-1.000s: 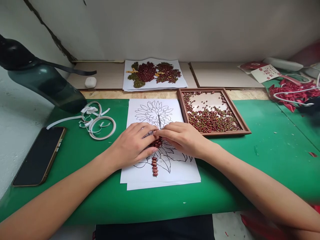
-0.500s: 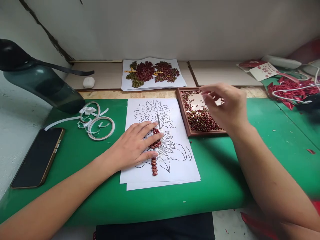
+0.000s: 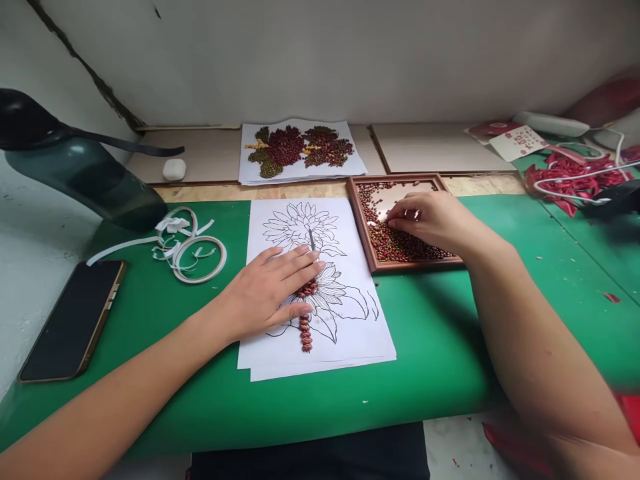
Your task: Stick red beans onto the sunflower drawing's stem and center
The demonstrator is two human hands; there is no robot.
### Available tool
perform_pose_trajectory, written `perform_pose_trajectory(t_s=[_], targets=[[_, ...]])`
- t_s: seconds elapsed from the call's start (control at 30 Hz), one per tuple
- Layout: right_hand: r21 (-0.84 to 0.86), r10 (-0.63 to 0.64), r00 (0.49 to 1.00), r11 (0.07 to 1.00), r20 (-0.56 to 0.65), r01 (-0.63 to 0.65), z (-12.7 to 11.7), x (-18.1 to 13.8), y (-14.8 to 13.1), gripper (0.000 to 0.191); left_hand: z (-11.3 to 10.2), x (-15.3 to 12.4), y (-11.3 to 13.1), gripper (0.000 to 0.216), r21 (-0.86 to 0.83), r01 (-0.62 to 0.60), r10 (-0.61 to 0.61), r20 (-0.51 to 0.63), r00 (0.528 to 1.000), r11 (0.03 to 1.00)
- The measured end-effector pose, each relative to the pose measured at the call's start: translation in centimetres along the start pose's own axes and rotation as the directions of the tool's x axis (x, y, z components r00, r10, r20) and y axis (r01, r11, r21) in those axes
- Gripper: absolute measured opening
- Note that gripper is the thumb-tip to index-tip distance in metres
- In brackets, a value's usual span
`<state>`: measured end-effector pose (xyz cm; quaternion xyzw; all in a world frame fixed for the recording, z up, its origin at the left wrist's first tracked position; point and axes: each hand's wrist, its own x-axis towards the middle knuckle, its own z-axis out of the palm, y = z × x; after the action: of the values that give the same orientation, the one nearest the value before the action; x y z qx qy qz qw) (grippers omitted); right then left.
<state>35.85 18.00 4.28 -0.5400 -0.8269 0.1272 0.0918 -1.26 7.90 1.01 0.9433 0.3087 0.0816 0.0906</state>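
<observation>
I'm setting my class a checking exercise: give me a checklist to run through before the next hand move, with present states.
1. Left hand lying on the drawing: ok.
2. Right hand over the tray, fingertips down at the beans: ok.
3. Bean pinched in those fingertips: cannot tell.
4. Green surface free of loose beans: not ok; a stray bean lies beside the tray.
5. Phone apart from the drawing: ok.

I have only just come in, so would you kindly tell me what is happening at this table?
A person rests their left hand flat on a flower drawing, while the right hand reaches into a tray of small beans; whether it holds any is unclear. A row of beans lies along the lower stem, and more show in the lower flower's centre, partly covered. The upper flower is bare outline.
</observation>
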Motion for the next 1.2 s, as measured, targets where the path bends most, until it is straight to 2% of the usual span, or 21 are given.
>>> perform_pose_trajectory(t_s=[0.23, 0.33, 0.5, 0.67, 0.8, 0.9, 1.03, 1.2], targets=[[-0.079, -0.028, 1.0, 0.996, 0.009, 0.028, 0.4, -0.1, -0.3, 0.026, 0.1, -0.1, 0.1, 0.063, 0.016, -0.052, 0.052, 0.004, 0.999, 0.999], [-0.058, -0.053, 0.998, 0.997, -0.015, 0.053, 0.2, -0.2, -0.6, 0.025, 0.1, -0.1, 0.1, 0.063, -0.006, -0.061, 0.061, -0.009, 0.998, 0.998], [-0.025, -0.095, 0.987, 0.995, -0.127, 0.093, -0.1, -0.2, -1.8, 0.02, -0.1, 0.0, 0.1, 0.057, 0.006, -0.093, 0.093, -0.052, 0.994, 0.996], [-0.007, -0.209, 0.948, 0.977, -0.239, 0.214, 1.3, -0.4, -5.4, 0.016, -0.2, 0.0, 0.2, 0.049, 0.004, -0.093, 0.093, -0.077, 0.993, 0.996], [0.018, -0.329, 0.927, 0.941, -0.179, 0.338, 3.8, -1.0, -8.9, 0.018, -0.4, 0.1, 0.3, 0.041, -0.017, -0.097, 0.095, -0.122, 0.988, 0.995], [0.028, -0.374, 0.912, 0.923, -0.168, 0.384, 5.5, -1.5, -10.6, 0.02, -0.6, 0.2, 0.3, 0.036, -0.023, -0.095, 0.091, -0.145, 0.985, 0.995], [0.067, -0.404, 0.903, 0.907, -0.147, 0.416, 6.6, -1.7, -11.2, 0.022, -0.6, 0.1, 0.1, 0.035, -0.022, -0.079, 0.075, -0.158, 0.985, 0.997], [0.09, -0.42, 0.899, 0.897, -0.126, 0.432, 6.6, -1.7, -11.1, 0.022, -0.6, 0.2, 0.0, 0.036, -0.03, -0.082, 0.076, -0.163, 0.984, 0.996]])
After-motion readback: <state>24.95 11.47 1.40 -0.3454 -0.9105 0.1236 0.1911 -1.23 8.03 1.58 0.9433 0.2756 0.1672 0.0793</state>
